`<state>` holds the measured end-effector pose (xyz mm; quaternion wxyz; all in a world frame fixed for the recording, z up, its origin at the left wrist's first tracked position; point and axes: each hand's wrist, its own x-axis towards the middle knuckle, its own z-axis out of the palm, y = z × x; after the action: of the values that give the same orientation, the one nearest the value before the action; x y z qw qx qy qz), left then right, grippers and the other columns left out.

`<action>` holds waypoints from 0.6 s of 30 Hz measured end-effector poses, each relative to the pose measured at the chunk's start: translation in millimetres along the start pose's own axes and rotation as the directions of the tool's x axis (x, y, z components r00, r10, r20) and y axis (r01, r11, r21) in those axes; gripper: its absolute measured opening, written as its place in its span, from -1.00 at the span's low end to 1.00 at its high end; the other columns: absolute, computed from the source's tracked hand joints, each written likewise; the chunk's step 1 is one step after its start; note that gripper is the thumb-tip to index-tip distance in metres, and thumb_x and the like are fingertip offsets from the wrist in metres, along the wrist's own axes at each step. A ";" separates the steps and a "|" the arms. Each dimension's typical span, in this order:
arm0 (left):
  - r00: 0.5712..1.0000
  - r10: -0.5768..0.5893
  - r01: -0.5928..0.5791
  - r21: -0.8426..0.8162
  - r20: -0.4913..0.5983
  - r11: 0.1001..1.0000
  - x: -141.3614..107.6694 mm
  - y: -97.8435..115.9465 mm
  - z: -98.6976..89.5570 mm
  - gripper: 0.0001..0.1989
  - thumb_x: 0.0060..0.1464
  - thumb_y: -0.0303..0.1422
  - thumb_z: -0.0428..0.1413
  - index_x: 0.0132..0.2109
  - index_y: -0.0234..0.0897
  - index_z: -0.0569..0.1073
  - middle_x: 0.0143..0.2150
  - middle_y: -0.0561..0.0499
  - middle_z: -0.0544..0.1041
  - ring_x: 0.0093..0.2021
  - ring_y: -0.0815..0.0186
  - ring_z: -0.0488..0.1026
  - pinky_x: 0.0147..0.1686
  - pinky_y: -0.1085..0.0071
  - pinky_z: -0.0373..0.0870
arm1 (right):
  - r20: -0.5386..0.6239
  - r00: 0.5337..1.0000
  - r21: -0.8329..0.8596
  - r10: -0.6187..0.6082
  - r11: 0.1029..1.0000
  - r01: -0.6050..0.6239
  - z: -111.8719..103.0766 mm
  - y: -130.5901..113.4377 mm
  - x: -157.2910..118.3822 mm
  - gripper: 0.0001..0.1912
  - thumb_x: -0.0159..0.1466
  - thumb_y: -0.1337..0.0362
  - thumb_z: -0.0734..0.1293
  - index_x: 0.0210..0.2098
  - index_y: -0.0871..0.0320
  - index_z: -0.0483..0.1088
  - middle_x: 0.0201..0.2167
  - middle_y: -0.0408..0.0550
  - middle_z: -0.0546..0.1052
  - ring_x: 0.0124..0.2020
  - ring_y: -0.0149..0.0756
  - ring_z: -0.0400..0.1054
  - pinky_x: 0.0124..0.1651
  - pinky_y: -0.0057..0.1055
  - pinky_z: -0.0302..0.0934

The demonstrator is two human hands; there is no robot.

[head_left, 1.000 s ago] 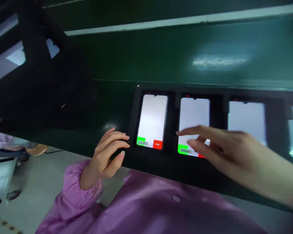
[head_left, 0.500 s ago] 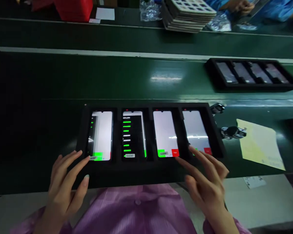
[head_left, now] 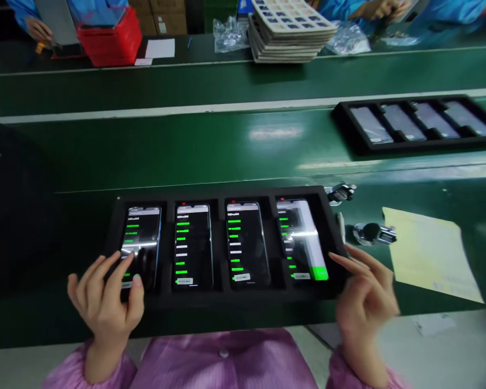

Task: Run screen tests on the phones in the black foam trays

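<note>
A black tray lies on the green bench before me, with several lit smartphones standing in a row in its slots. My left hand has its fingers spread, a fingertip over the lower left of the leftmost phone. That phone and the two middle phones show dark screens with green and white text lines. The rightmost phone is part dark list, part white, with a green block at the bottom. Beside the tray's right end is my right hand, fingers stretched out, holding nothing that I can see.
Right of the tray stand two shiny metal-and-black fixtures and a yellow paper sheet. Another black tray of phones lies farther back. Beyond are stacked pale trays, red bins and co-workers' blue sleeves.
The phone screens have gone from mostly white with green and red blocks to dark text lists, the rightmost only partly. My right hand has moved off the phones to the tray's right end.
</note>
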<state>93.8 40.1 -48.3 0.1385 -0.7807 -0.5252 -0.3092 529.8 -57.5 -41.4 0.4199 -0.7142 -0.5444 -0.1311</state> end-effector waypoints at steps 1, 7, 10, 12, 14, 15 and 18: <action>1.000 -0.004 0.004 0.004 0.012 1.000 1.8 -1.5 0.8 -0.48 0.39 -0.36 0.18 0.44 -0.19 0.48 0.30 -0.29 0.60 0.43 -0.19 0.47 0.59 -0.27 0.04 | 0.029 0.999 -0.009 -0.016 1.000 0.017 3.4 0.1 3.6 -0.54 0.63 0.23 0.11 0.05 0.11 0.66 0.14 0.10 0.62 0.13 0.00 0.52 0.15 -0.02 0.34; 0.977 -0.084 0.095 -0.044 0.197 0.995 18.4 11.2 -8.0 -0.61 0.47 -0.26 0.12 0.33 -0.24 0.53 0.29 -0.33 0.57 0.36 -0.21 0.50 0.53 -0.35 0.09 | 0.247 0.958 -0.087 -0.144 0.982 0.170 4.0 -0.4 32.7 -0.56 0.64 0.12 0.14 0.19 0.01 0.63 0.43 0.08 0.44 0.34 0.11 0.36 0.33 0.07 0.21; 0.955 -0.091 0.105 -0.036 0.282 0.994 28.6 26.9 -12.2 -0.60 0.50 -0.21 0.08 0.35 -0.21 0.50 0.35 -0.31 0.53 0.37 -0.18 0.48 0.53 -0.38 0.07 | 0.334 0.927 -0.123 -0.170 0.967 0.222 12.9 -5.7 49.7 -0.61 0.62 0.05 0.23 0.16 0.02 0.65 0.46 0.12 0.41 0.39 0.29 0.30 0.34 0.22 0.11; 0.935 -0.074 0.090 -0.028 0.345 0.996 36.9 36.8 -11.3 -0.58 0.50 -0.19 0.08 0.38 -0.14 0.48 0.40 -0.27 0.51 0.40 -0.14 0.46 0.54 -0.39 0.04 | 0.351 0.908 -0.118 -0.231 0.951 0.287 25.4 -17.2 58.6 -0.64 0.62 0.08 0.26 0.08 0.05 0.67 0.42 0.13 0.46 0.37 0.32 0.32 0.29 0.21 0.10; 0.915 -0.064 0.075 -0.013 0.399 0.997 47.3 45.8 -7.3 -0.56 0.50 -0.18 0.08 0.41 -0.08 0.48 0.44 -0.25 0.49 0.43 -0.14 0.42 0.54 -0.45 0.00 | 0.368 0.864 -0.067 -0.343 0.917 0.393 39.3 -33.4 64.5 -0.62 0.63 0.09 0.23 0.09 0.07 0.66 0.42 0.13 0.46 0.32 0.26 0.38 0.23 0.15 0.14; 0.907 -0.058 0.067 -0.006 0.417 0.998 53.1 50.1 -4.4 -0.55 0.49 -0.18 0.09 0.42 -0.06 0.49 0.45 -0.25 0.47 0.45 -0.16 0.40 0.53 -0.49 -0.01 | 0.371 0.836 -0.039 -0.405 0.893 0.449 45.1 -41.4 66.3 -0.59 0.64 0.08 0.20 0.09 0.08 0.66 0.42 0.13 0.46 0.30 0.24 0.40 0.21 0.14 0.15; 0.893 -0.050 0.052 0.007 0.447 0.999 69.6 63.1 5.0 -0.55 0.47 -0.17 0.12 0.41 -0.01 0.52 0.50 -0.24 0.43 0.51 -0.25 0.32 0.48 -0.64 -0.04 | 0.366 0.790 0.034 -0.493 0.855 0.518 52.5 -53.7 65.9 -0.52 0.66 0.03 0.14 0.05 0.09 0.66 0.37 0.14 0.51 0.27 0.25 0.43 0.24 0.23 0.14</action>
<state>170.5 68.1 -1.6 0.0042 -0.8171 -0.5624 -0.1265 492.5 28.5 -6.6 0.2377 -0.5679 -0.7783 -0.1233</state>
